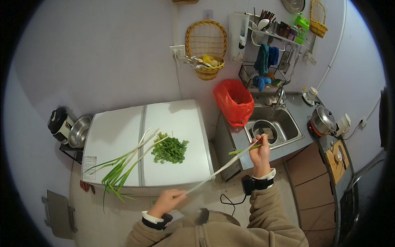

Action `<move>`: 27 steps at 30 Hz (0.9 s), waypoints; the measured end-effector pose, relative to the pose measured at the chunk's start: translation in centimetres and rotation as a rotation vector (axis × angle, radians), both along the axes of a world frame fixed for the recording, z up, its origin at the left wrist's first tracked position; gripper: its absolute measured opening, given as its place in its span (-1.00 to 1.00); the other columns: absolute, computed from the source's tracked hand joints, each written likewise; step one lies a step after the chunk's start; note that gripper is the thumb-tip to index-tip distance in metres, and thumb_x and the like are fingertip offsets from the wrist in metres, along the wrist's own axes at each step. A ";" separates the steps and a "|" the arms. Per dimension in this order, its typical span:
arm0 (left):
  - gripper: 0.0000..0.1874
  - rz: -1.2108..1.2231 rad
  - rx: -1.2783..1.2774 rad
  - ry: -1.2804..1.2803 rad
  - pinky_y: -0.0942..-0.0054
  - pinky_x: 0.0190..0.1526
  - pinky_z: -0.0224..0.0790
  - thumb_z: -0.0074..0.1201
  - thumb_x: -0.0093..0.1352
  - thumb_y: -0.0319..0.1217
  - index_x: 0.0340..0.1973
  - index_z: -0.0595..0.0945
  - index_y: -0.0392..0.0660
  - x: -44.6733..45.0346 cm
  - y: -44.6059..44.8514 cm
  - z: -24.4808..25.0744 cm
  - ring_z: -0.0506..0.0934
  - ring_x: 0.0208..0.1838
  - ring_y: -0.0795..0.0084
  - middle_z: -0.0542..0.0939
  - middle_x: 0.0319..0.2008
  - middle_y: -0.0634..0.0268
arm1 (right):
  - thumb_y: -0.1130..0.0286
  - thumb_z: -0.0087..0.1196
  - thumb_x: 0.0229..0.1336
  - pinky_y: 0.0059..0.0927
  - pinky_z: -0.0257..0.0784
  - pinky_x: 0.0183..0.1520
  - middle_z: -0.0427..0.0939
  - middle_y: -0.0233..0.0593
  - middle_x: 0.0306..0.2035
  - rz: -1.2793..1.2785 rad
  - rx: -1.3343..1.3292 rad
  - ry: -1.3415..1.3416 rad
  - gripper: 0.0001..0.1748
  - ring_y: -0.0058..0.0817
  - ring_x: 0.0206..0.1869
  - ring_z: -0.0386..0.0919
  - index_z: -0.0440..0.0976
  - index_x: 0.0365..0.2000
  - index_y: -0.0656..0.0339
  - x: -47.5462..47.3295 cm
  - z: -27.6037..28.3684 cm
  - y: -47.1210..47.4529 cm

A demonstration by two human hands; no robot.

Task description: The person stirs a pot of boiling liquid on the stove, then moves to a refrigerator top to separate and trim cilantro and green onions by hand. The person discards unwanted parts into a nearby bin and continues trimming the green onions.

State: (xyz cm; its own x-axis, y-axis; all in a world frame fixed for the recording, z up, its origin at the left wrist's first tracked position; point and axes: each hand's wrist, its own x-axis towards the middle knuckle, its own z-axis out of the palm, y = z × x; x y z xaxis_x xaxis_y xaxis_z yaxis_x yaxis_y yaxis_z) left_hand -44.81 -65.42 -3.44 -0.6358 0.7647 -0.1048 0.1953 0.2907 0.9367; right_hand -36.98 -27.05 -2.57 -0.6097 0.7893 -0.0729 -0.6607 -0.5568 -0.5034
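A long pale scallion stalk (220, 169) stretches slantwise between my two hands, above the floor in front of the white cabinet. My left hand (169, 199) pinches its lower end. At the other end, my right hand (260, 152) grips it close to the sink's front edge. A short green stalk piece (236, 152) sticks out to the left from the same right hand. On the white cabinet top (117, 123) lie several scallions (123, 163), their green leaves hanging past the front edge. Beside them is a heap of leafy green herbs (170, 149).
A red plastic bag (233, 102) stands left of the steel sink (290, 123), which holds a round metal bowl (262, 122). A lidded pot (323, 119) sits on the counter at right, near a wooden cutting board (337, 166). A black cable (226, 202) hangs by my right wrist.
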 end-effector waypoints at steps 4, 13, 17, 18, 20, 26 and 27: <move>-0.76 -0.013 -0.056 -0.111 0.57 -0.44 0.28 0.11 0.30 -0.39 -0.19 0.64 -0.25 -0.8 -1.0 0.3 0.43 -0.48 0.62 0.59 -0.52 0.31 | 0.14 -0.18 0.33 -0.41 0.28 -0.31 0.36 -0.48 -0.50 -0.026 -0.064 0.012 -0.74 -0.58 -0.48 0.30 0.33 -0.42 0.03 0.0 0.9 1.6; -0.76 -0.028 -0.044 -0.240 0.57 -0.44 0.30 0.13 0.30 -0.39 -0.18 0.64 -0.26 -2.4 -2.6 0.2 0.45 -0.46 0.61 0.60 -0.49 0.33 | 0.16 -0.21 0.34 -0.69 0.01 -0.68 0.22 -0.48 -0.56 -0.104 0.007 -0.029 -0.74 -0.69 -0.62 0.12 0.24 -0.44 0.05 -2.5 3.4 3.3; -0.76 -0.016 -0.058 -0.277 0.60 -0.44 0.28 0.11 0.31 -0.38 -0.19 0.64 -0.25 -4.4 -3.8 0.1 0.42 -0.47 0.65 0.58 -0.52 0.36 | 0.17 -0.21 0.34 -0.69 -0.02 -0.69 0.22 -0.46 -0.55 -0.154 0.032 -0.030 -0.75 -0.70 -0.64 0.10 0.23 -0.43 0.06 -3.9 4.5 3.4; -0.77 -0.007 -0.054 -0.283 0.61 -0.44 0.27 0.10 0.31 -0.38 -0.19 0.64 -0.25 -4.9 -3.9 0.1 0.41 -0.48 0.66 0.57 -0.53 0.36 | 0.18 -0.22 0.35 -0.69 -0.03 -0.69 0.22 -0.47 -0.56 -0.160 0.045 -0.029 -0.75 -0.71 -0.65 0.10 0.23 -0.42 0.06 -4.1 4.8 3.4; -0.77 -0.013 -0.106 -0.359 0.61 -0.42 0.28 0.11 0.31 -0.37 -0.20 0.64 -0.25 -6.1 -4.5 -0.1 0.42 -0.46 0.67 0.58 -0.51 0.36 | 0.18 -0.22 0.35 -0.69 -0.03 -0.69 0.22 -0.47 -0.57 -0.174 0.101 -0.044 -0.76 -0.71 -0.65 0.09 0.23 -0.42 0.06 -4.7 5.6 3.7; -0.74 -0.015 -0.014 -0.460 0.67 -0.51 0.18 0.10 0.34 -0.36 -0.15 0.64 -0.26 -8.6 -4.5 -1.3 0.38 -0.51 0.72 0.55 -0.56 0.41 | 0.18 -0.21 0.34 -0.68 -0.03 -0.67 0.24 -0.46 -0.55 -0.219 0.150 -0.038 -0.75 -0.71 -0.65 0.08 0.24 -0.42 0.07 -7.6 6.5 5.8; -0.74 -0.002 -0.058 -0.486 0.67 -0.52 0.19 0.10 0.34 -0.37 -0.14 0.64 -0.26 -8.7 -4.6 -1.3 0.37 -0.52 0.73 0.55 -0.56 0.42 | 0.17 -0.20 0.34 -0.69 -0.03 -0.67 0.25 -0.45 -0.54 -0.222 0.152 0.000 -0.75 -0.70 -0.64 0.08 0.25 -0.42 0.07 -8.0 6.6 6.5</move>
State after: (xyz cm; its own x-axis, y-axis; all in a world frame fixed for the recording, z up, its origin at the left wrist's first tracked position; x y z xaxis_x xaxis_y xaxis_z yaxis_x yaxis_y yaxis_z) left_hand -53.50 -69.97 -4.73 -0.5011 0.7501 -0.4316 -0.2604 0.3449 0.9018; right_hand -45.00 -20.59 4.07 -0.4202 0.9056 0.0571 -0.7583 -0.3159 -0.5703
